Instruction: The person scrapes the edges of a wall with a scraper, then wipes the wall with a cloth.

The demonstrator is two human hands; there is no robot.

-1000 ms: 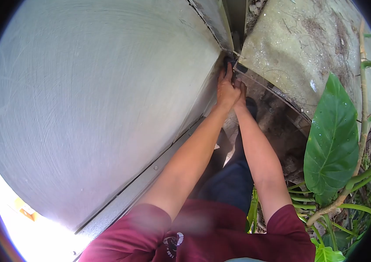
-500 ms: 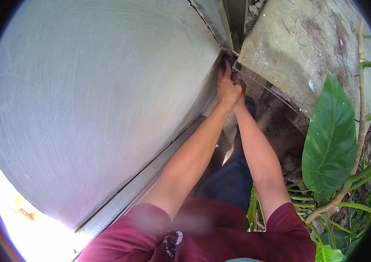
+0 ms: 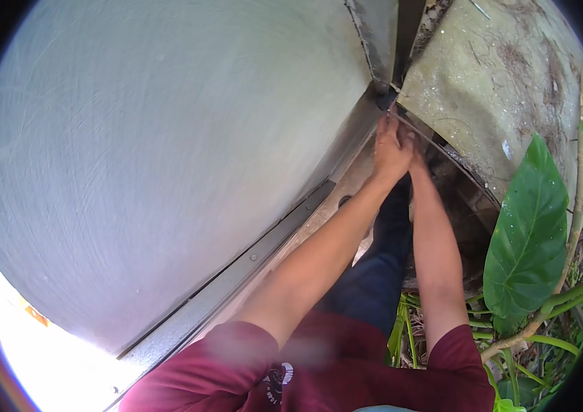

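My left hand [image 3: 392,154] reaches into the narrow gap between the large grey panel [image 3: 188,151] and the weathered, moss-stained slab [image 3: 473,89]. Its fingers are stretched forward, the tips just below a dark piece [image 3: 388,100] at the corner where panel and slab meet. My right hand [image 3: 411,145] is pressed close beside the left, under the slab's edge. The left hand and the shadow hide most of its fingers, so I cannot tell what it grips. Both forearms run straight forward from maroon sleeves.
A metal rail [image 3: 253,258] with screws runs along the panel's lower edge. Right of my arms hang a big green leaf [image 3: 528,233] and a woody stem [image 3: 521,333]. My dark-trousered leg [image 3: 367,281] stands below my arms. Beneath the slab is a shadowed hollow.
The view has shifted, so hands, panel corner and slab appear farther right. My hands sit slightly lower relative to the corner, and the dark piece now shows beyond the left fingertips.
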